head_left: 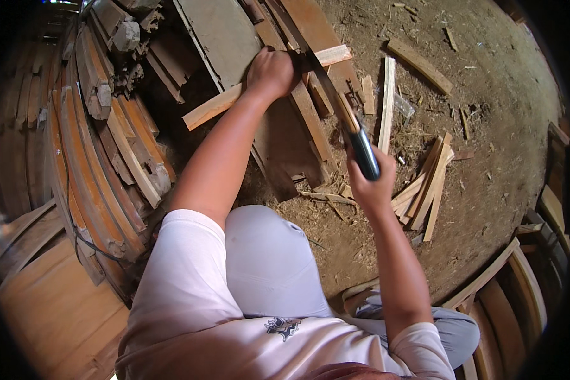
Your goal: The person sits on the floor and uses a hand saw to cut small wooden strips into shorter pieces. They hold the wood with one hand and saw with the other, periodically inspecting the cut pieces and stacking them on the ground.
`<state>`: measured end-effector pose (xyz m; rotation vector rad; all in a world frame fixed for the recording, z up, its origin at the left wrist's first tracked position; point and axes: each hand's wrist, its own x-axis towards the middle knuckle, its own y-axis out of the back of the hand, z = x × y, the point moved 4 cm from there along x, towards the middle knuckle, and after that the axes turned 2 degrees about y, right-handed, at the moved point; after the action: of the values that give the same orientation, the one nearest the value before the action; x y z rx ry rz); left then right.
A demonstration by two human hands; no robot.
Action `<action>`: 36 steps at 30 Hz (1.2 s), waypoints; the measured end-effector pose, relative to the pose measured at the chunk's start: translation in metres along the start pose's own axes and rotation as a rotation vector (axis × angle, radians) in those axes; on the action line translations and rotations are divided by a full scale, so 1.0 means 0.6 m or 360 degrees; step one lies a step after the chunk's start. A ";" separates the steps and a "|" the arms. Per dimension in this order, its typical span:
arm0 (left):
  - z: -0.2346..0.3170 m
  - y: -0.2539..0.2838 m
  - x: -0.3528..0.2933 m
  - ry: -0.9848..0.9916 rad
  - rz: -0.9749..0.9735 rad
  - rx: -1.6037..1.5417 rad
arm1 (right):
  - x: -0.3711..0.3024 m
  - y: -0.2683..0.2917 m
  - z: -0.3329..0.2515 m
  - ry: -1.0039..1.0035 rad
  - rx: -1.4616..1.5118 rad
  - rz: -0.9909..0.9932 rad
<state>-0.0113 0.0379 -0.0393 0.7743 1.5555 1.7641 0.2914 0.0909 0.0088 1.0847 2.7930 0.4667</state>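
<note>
A dirt floor [500,152] scattered with shavings and offcuts fills the right of my feed, and stacked timbers [95,171] rise along the left. Between them lies a low platform of boards [275,145], and across its upper part I have a wooden batten [212,107]. One end juts past the platform's left edge; the pale other end reaches the right edge.

My left hand [272,73] is folded over the batten's middle, knuckles up; the fingertips are hidden, so I can't tell how tightly they press. My right hand [373,171], beyond the platform's right edge, has its fingers wrapped around the dark handle of a long-bladed tool, probably a handsaw [363,152]. Its blade, nearly edge-on to me, runs up across the batten just right of the left hand; I can't make out whether the two touch.

I'd judge the batten light, dry and stiff, with rough edges that should grip well but may splinter or split along the grain. The best hold is flat over the part the boards support, fingers clear of the blade; the overhanging left end would lever and wobble. The tool looks thin and springy, so I'd trust only its handle.
</note>
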 end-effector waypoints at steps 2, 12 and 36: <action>0.013 0.026 -0.007 0.0058 -0.0092 0.0035 | -0.042 0.030 -0.015 -0.0119 -0.0005 -0.0106; 0.006 0.019 -0.009 0.0031 0.0154 -0.0121 | 0.060 -0.020 -0.032 -0.0017 0.0080 0.0040; 0.009 0.024 -0.008 0.0103 -0.0147 0.0116 | -0.047 0.066 -0.053 -0.0015 0.0026 -0.0056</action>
<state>-0.0054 0.0362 -0.0242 0.6744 1.6793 1.6890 0.3308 0.0922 0.0512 1.0366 2.8075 0.4342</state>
